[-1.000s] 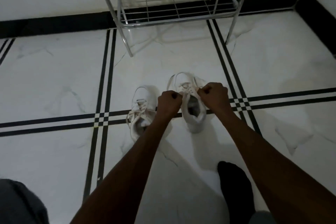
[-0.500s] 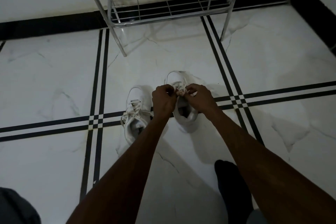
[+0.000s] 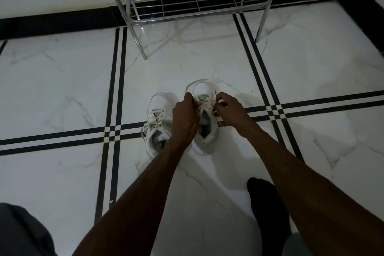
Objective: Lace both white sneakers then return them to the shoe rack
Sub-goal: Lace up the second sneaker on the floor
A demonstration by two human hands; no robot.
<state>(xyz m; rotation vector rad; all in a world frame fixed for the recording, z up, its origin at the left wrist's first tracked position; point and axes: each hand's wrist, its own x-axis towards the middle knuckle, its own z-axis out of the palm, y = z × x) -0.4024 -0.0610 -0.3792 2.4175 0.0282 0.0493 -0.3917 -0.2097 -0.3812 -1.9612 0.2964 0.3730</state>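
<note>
Two white sneakers stand side by side on the marble floor, toes pointing away from me. The left sneaker (image 3: 156,122) has its laces threaded and tied loosely. Over the right sneaker (image 3: 204,129) my left hand (image 3: 185,114) pinches a lace end at the tongue. My right hand (image 3: 227,111) pinches the other lace end on the shoe's right side. A lace loop lies around the right sneaker's toe. The metal shoe rack (image 3: 193,9) stands against the wall beyond the shoes, its lowest shelf bare.
White marble floor tiles with black double stripes (image 3: 113,131) spread all around. A black skirting (image 3: 58,24) runs along the wall. My black-socked foot (image 3: 268,210) rests at the lower right and a grey trouser knee (image 3: 18,233) at the lower left.
My hands came together over the right sneaker's tongue, then parted slightly. The right hand's fingers have loosened from a fist into a pinch. The view has shifted a little.
</note>
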